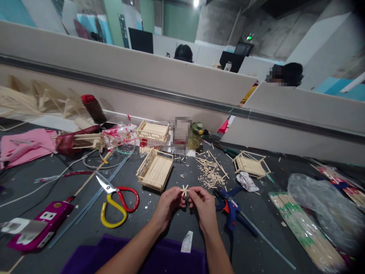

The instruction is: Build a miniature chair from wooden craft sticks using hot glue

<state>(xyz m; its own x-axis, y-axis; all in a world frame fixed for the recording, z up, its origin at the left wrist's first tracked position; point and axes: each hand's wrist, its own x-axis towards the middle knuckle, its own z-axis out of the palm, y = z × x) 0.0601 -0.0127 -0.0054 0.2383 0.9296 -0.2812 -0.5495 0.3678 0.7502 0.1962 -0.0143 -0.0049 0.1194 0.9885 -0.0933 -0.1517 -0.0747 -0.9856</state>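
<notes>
Between my fingertips is a small star-shaped piece of crossed wooden sticks [184, 190], held up over the dark table. My left hand [169, 203] pinches its left side, and my right hand [203, 203] pinches its right side. Just beyond my left hand stands a tray-like stick model with railings [156, 170]. To the right of my right hand lies a blue glue gun [232, 209]. Past my fingers, cut stick pieces [211, 169] are scattered in a loose pile.
Red and yellow scissors [114, 199] lie open at left, near a purple power strip [42, 224]. Another stick model [153, 133] and a green bottle [196, 135] stand behind. A stick frame [251, 165] and packaged sticks [306, 232] are at right. A partition [122, 72] borders the table.
</notes>
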